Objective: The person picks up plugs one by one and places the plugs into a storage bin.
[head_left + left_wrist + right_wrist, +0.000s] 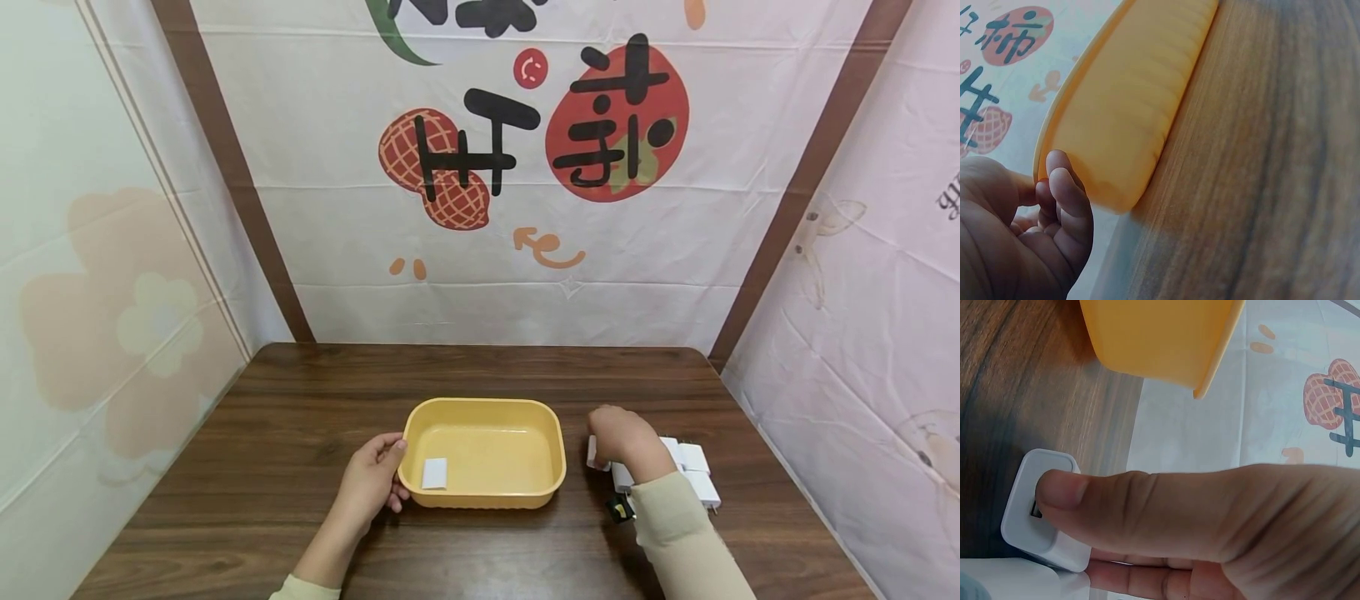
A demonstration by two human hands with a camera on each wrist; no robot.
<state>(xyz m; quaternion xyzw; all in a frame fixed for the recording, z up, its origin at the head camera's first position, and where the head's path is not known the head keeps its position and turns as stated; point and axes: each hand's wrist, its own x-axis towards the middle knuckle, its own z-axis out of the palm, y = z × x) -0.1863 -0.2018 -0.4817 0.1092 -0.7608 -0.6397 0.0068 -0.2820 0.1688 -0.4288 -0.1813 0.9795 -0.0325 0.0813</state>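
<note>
A yellow plastic tray sits mid-table with one white charger block lying in its near left corner. My left hand holds the tray's left end, thumb on the rim; the left wrist view shows the fingers curled against the tray's outer wall. My right hand rests on a cluster of white charger blocks right of the tray. In the right wrist view its thumb and fingers pinch one white charger block.
The dark wooden table is enclosed by printed cloth walls at the back and both sides. A small black item lies by my right wrist. Bare wood lies left of the tray and along the front edge.
</note>
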